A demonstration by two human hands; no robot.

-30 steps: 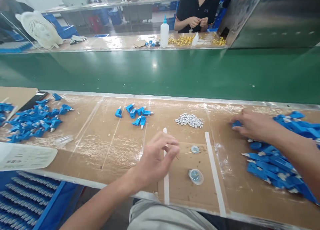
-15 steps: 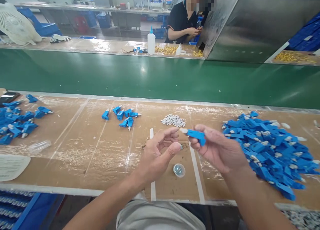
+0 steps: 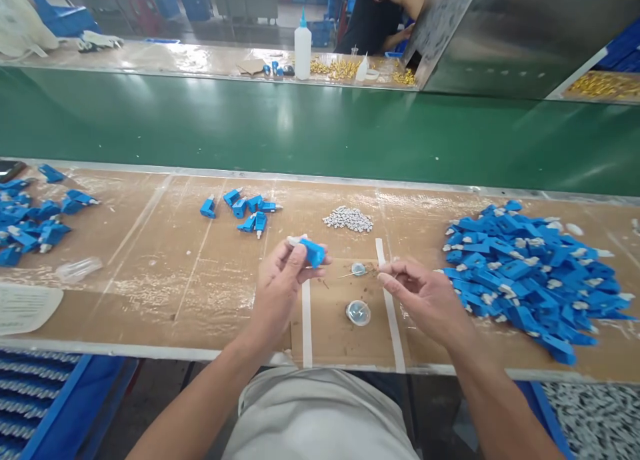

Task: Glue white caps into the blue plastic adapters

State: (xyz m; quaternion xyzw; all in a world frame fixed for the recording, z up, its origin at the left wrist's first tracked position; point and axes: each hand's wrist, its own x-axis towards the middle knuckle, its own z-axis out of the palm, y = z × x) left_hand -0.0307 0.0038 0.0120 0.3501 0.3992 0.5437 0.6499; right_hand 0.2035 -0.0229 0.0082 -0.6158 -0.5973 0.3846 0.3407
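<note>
From the head camera, our left hand (image 3: 280,283) gripped a blue connector (image 3: 311,251) between thumb and fingers, raised just above the cardboard-topped bench (image 3: 165,280). Our right hand (image 3: 425,300) pinched a thin needle (image 3: 395,275), too fine to make out well, near a small glue dish (image 3: 358,312). A heap of blue connectors (image 3: 530,273) lay at right, small white ferrules (image 3: 349,219) ahead. Beyond the green conveyor belt (image 3: 320,133), a co-worker's arm (image 3: 400,7) showed.
</note>
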